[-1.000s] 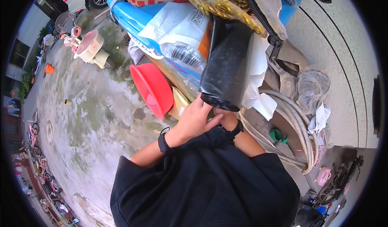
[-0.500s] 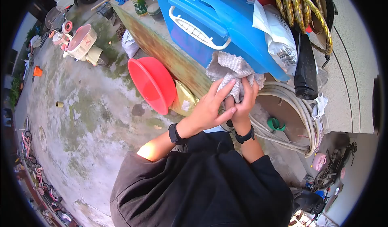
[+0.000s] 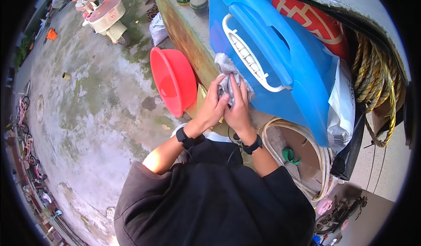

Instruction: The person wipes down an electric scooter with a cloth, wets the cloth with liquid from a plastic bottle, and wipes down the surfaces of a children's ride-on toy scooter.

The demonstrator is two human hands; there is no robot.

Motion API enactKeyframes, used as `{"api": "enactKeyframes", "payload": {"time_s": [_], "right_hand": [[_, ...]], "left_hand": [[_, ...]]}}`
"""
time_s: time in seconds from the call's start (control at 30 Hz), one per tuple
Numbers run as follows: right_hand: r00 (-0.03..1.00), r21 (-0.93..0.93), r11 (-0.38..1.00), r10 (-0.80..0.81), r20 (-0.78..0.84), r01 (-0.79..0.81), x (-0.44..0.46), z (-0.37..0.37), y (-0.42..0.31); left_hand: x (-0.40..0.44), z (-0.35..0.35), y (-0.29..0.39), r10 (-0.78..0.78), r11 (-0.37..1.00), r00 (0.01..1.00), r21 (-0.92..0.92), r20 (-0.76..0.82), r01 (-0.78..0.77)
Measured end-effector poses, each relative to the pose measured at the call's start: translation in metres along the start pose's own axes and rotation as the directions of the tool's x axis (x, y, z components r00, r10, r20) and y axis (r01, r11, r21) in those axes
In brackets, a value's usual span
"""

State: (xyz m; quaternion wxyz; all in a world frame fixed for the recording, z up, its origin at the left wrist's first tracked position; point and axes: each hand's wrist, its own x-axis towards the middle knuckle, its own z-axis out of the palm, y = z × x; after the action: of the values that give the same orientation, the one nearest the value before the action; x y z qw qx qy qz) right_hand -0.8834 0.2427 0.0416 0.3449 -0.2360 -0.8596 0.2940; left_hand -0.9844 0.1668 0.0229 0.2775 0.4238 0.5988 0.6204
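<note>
Head cam, clock centred on the hands, 12 at the top. Biggest is the stained concrete ground (image 3: 101, 127), covering most of 7 to 11. Next up, a chunky blue plastic case (image 3: 302, 83) at 2, turned so its handle side faces up. A rusty-looking board (image 3: 193, 48) runs off toward 11, and a pale coiled hose (image 3: 326, 169) sits around 4, probably looped just to keep it tidy. Red basin (image 3: 165, 77) at 9-ish, right beside the board, which I'd guess keeps it in easy reach. White handle (image 3: 246, 56) of the case is at 1, no hand on it.

Now the left hand (image 3: 214, 105) and right hand (image 3: 239, 110): side by side, fingers pressed in on a crumpled grey cloth (image 3: 226, 67) dead centre. Seems both are on it so the wad stays bunched. It pokes out toward 12; can't tell whether it touches the case. Smallest bit: a green ring-like thing (image 3: 289, 155) at 4, inside the hose loop.
</note>
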Motion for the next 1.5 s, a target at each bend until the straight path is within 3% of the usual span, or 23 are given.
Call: {"api": "enactKeyframes", "payload": {"time_s": [0.07,0.1,0.23,0.33,0.4,0.43,0.47,0.53,0.63,0.73,0.87,0.93,1.13,1.23,1.37,1.5], "right_hand": [[1.0,0.007,1.0,-0.003,0.025,0.003,0.028,-0.001,-0.015],[1.0,0.111,0.994,-0.007,-0.021,0.009,0.038,0.0,-0.022],[0.988,-0.062,0.997,-0.049,-0.146,0.041,0.045,-0.014,-0.045],[0.95,-0.203,0.979,-0.088,-0.3,0.026,0.018,-0.022,-0.049],[0.912,-0.356,0.932,-0.096,-0.399,-0.058,-0.006,-0.018,-0.045],[0.892,-0.348,0.932,-0.069,-0.447,-0.102,-0.016,-0.014,-0.042],[0.847,-0.291,0.934,0.021,-0.532,-0.206,-0.028,-0.005,-0.042],[0.716,-0.155,0.922,0.16,-0.68,-0.354,-0.043,0.013,-0.031],[0.705,-0.134,0.862,0.3,-0.642,-0.489,-0.053,0.031,-0.018],[0.798,-0.265,0.852,0.251,-0.548,-0.451,-0.033,0.04,-0.023],[0.886,-0.303,0.921,0.087,-0.455,-0.246,0.033,0.049,-0.042],[0.901,-0.329,0.935,-0.028,-0.433,-0.129,0.07,0.053,-0.05],[0.917,-0.295,0.953,-0.17,-0.36,0.06,0.154,0.073,-0.057],[0.937,-0.278,0.959,-0.148,-0.317,0.058,0.15,0.084,-0.039],[0.974,-0.307,0.952,-0.052,-0.221,-0.019,0.1,0.09,-0.003],[0.973,-0.358,0.928,0.023,-0.229,-0.106,0.033,0.07,0.01]], "left_hand": [[0.016,-0.01,0.004,0.03,0.996,0.998,-0.08,-0.062,-0.035],[0.025,-0.015,0.011,0.073,0.993,0.995,-0.084,-0.072,-0.079],[0.054,-0.034,0.035,0.322,0.945,0.946,-0.071,0.023,-0.32],[0.061,-0.032,0.047,0.502,0.86,0.849,-0.195,0.163,-0.471],[0.057,-0.02,0.043,0.519,0.844,0.819,-0.301,0.245,-0.445],[0.052,-0.016,0.036,0.471,0.866,0.825,-0.343,0.312,-0.364],[0.047,-0.015,0.023,0.405,0.907,0.781,-0.314,0.476,-0.279],[0.047,-0.007,0.006,0.37,0.924,0.729,-0.306,0.576,-0.228],[0.042,-0.003,-0.028,0.211,0.973,0.725,-0.213,0.656,-0.091],[0.053,-0.025,-0.028,0.292,0.95,0.791,-0.259,0.537,-0.175],[0.093,-0.063,-0.007,0.291,0.94,0.866,-0.289,0.406,-0.18],[0.12,-0.081,0.007,0.46,0.878,0.859,-0.257,0.225,-0.403],[0.182,-0.116,0.017,0.55,0.815,0.834,-0.184,-0.056,-0.55],[0.182,-0.114,-0.008,0.41,0.882,0.911,-0.234,-0.041,-0.408],[0.154,-0.096,-0.057,0.157,0.979,0.978,-0.152,0.134,-0.137],[0.113,-0.064,-0.067,0.186,0.976,0.932,-0.172,0.312,-0.137]]}}
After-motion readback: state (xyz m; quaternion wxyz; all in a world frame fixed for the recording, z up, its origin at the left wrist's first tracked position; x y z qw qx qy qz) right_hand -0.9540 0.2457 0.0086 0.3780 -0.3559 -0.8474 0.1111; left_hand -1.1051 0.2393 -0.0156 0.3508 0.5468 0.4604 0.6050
